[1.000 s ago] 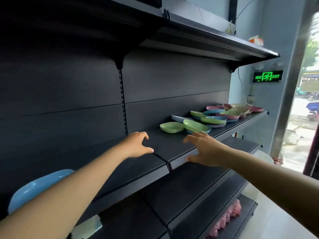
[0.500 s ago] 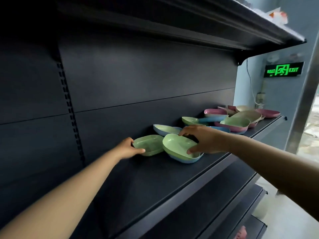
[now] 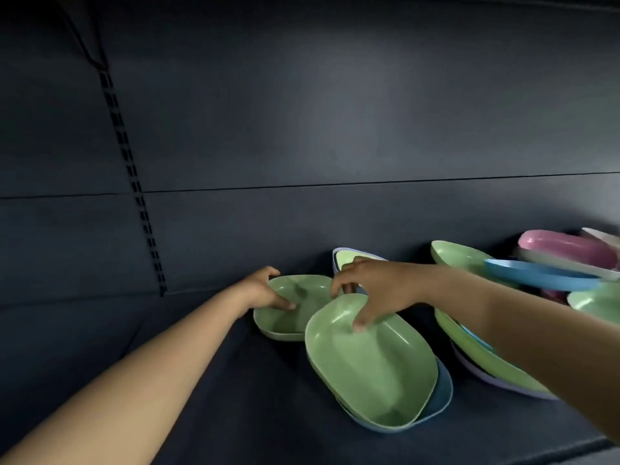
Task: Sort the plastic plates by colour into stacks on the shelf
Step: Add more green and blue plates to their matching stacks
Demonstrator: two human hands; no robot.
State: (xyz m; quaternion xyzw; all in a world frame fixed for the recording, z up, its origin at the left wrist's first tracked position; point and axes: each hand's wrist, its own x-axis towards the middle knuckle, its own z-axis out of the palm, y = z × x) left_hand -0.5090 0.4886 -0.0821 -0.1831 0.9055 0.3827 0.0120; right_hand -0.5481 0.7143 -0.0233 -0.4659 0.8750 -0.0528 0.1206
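The shelf (image 3: pixel 235 397) and its back panel (image 3: pixel 335 112) are showing a uniform dark blue-grey, with a black slotted upright strip (image 3: pixel 134 182) running a regular dotted pattern down the panel. The near plate (image 3: pixel 372 367) and the left plate (image 3: pixel 295 310) are showing plain pale green, the former sitting in a dusky blue plate (image 3: pixel 439 397). Towards the right, a bright blue plate (image 3: pixel 540 278), a pink plate (image 3: pixel 567 245) and a lilac plate (image 3: pixel 496 380) under green are appearing unpatterned.
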